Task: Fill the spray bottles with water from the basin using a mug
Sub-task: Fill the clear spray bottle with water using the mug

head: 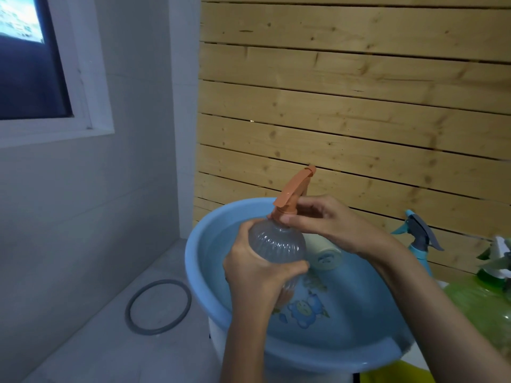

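A clear ribbed spray bottle [276, 243] with an orange trigger head [293, 189] is held tilted over the blue basin [199, 261]. My left hand [257, 275] grips the bottle's body from below. My right hand [323, 219] pinches the orange collar at the bottle's neck. Water fills the basin, and a pale mug [325, 254] lies on its side in it, partly hidden behind the bottle and my right hand.
A blue spray bottle with a grey trigger [420, 236] stands right of the basin. A green bottle [486, 297] with a white sprayer sits at the far right. A grey ring [157, 306] lies on the floor at the left. A wooden slat wall rises behind.
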